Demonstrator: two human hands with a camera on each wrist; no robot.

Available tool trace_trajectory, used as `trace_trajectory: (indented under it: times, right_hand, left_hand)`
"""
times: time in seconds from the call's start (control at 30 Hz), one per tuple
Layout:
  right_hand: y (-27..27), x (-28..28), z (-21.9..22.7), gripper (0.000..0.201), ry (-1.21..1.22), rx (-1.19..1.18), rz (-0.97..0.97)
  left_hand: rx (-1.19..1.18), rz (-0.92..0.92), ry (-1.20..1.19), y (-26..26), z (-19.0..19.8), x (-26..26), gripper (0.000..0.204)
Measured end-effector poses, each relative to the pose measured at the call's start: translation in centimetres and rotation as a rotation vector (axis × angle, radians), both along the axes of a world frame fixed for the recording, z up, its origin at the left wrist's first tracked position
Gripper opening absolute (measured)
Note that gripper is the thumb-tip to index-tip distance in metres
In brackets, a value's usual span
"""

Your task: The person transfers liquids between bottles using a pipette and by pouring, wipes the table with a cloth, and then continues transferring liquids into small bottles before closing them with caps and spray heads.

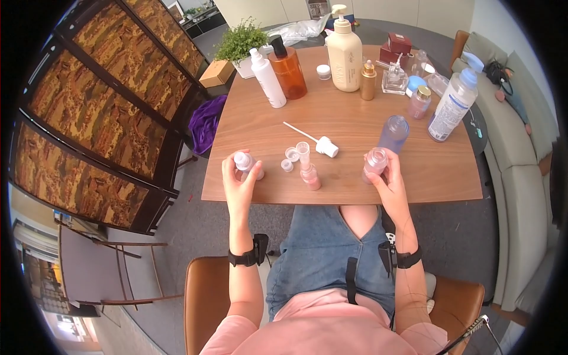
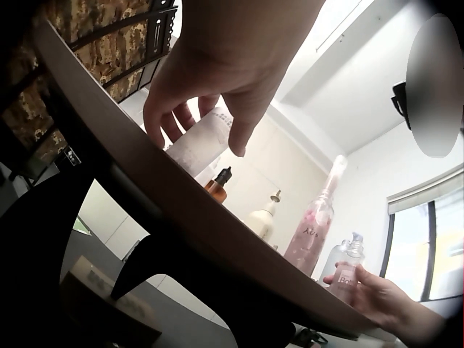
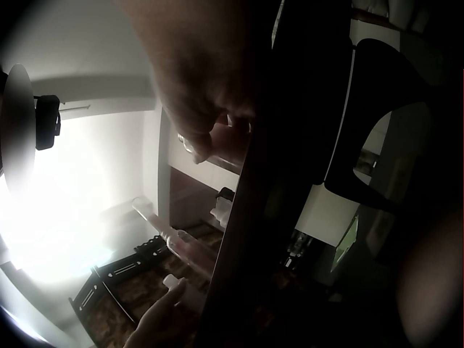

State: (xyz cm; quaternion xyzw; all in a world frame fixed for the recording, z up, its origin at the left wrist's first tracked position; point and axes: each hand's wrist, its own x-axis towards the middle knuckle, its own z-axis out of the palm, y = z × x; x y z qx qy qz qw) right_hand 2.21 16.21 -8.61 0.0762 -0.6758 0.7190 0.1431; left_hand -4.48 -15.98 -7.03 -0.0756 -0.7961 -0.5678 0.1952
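Observation:
Near the table's left front edge, my left hand point(image 1: 238, 188) grips a small frosted bottle point(image 2: 199, 148) with a white top, fingers and thumb round its sides. My right hand point(image 1: 391, 184) holds a small clear pinkish bottle point(image 1: 375, 163) whose neck is uncapped. Between the hands stands a small pink bottle point(image 1: 310, 179), a clear funnel point(image 1: 303, 151) upright in its neck. Loose clear caps point(image 1: 287, 164) lie beside it. Behind them lies a white pump top point(image 1: 326, 147) with its thin tube pointing back left. An uncapped translucent blue bottle point(image 1: 394, 135) stands just behind my right hand.
At the back left stand a white spray bottle point(image 1: 268, 80), an amber bottle point(image 1: 290, 71) and a potted plant point(image 1: 241, 44). A cream pump bottle point(image 1: 345, 56), gold bottle point(image 1: 368, 83) and perfume bottle point(image 1: 394, 80) stand further right. A tall clear bottle point(image 1: 452, 106) is near the right edge.

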Motion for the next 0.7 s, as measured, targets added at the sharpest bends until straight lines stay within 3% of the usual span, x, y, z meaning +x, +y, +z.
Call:
trace_trajectory:
  times: [0.07,0.13,0.27,0.43,0.7]
  right_hand:
    - [0.0,0.0,0.0,0.048,-0.002,0.002,-0.001]
    - [0.0,0.0,0.0,0.048,0.002,-0.001,-0.001]
    - [0.0,-0.1,-0.2,0.049,0.002,-0.009,0.001]
    - [0.1,-0.1,-0.3,0.048,0.003,-0.004,0.001]
    - [0.0,-0.1,-0.2,0.049,-0.003,0.0,-0.004]
  left_hand:
    - [0.002,-0.007,0.046,0.5,-0.1,0.5,0.041]
    - [0.173,-0.181,-0.023,1.1,0.4,1.4,0.033]
    - [0.323,-0.346,-0.187,2.7,1.8,2.7,0.038]
    - [0.22,-0.295,-0.09,3.3,1.3,2.8,0.027]
    - [0.282,-0.245,0.012,3.1,0.3,2.6,0.04]
